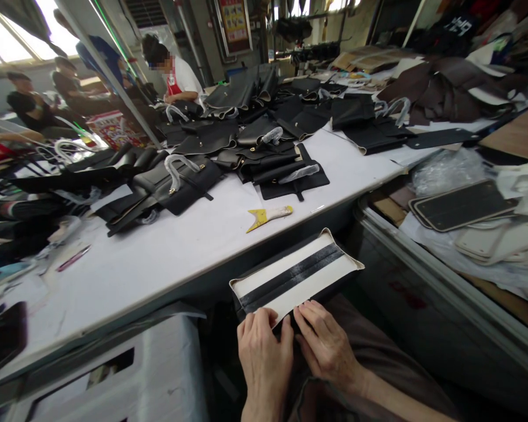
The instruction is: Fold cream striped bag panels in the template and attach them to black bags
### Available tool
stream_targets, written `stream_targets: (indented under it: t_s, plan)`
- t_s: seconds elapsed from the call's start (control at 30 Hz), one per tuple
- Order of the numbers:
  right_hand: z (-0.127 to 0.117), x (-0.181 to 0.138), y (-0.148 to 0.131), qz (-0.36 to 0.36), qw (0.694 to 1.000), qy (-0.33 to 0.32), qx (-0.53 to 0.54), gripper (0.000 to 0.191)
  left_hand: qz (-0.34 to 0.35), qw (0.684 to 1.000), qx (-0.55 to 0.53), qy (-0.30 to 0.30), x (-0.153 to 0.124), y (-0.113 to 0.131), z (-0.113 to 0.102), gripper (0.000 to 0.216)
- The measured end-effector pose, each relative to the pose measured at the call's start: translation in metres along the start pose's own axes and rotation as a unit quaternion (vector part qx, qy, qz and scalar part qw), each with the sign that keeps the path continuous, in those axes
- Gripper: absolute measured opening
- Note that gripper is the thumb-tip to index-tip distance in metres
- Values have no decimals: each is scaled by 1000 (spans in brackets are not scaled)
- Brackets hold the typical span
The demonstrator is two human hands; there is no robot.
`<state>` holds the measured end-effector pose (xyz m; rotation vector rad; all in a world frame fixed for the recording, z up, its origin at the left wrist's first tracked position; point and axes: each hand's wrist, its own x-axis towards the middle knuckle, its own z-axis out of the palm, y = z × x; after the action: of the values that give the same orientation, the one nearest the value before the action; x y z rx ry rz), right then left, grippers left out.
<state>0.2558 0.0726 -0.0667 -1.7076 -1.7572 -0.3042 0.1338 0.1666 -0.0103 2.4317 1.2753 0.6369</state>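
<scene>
A flat rectangular bag panel (pixel 297 272), white with a black strip down its middle and black leather underneath, rests on my lap below the table edge. My left hand (pixel 264 357) lies on its near edge with fingers curled over the white lining. My right hand (pixel 328 346) sits beside it, fingers pressed on the same near edge. Both hands grip the panel side by side.
A long white table (pixel 167 246) carries piles of black leather bag parts (pixel 229 158), a yellow-tipped scraper tool (pixel 268 217) and a pink pen (pixel 73 258). People work at the far end. A shelf (pixel 462 205) with dark panels stands right; a white crate (pixel 158 375) sits low left.
</scene>
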Motion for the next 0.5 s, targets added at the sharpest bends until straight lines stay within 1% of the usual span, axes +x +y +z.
stream_targets:
  t_s: [0.07,0.23,0.37,0.5]
  plan:
    - [4,0,-3,-11,1000,-5,1,54,-4,1000,-18,18,-2,-4,1,15]
    - [12,-3,-6,-29,999,-5,11,52,12,996,-68,51,-16,-16,7,9]
    - [16,-3,-6,-40,999,-3,10,51,26,991,-109,69,-25,-21,11,16]
    - [18,-2,-7,-50,999,-10,-1,51,3,986,-124,107,-21,-25,2,23]
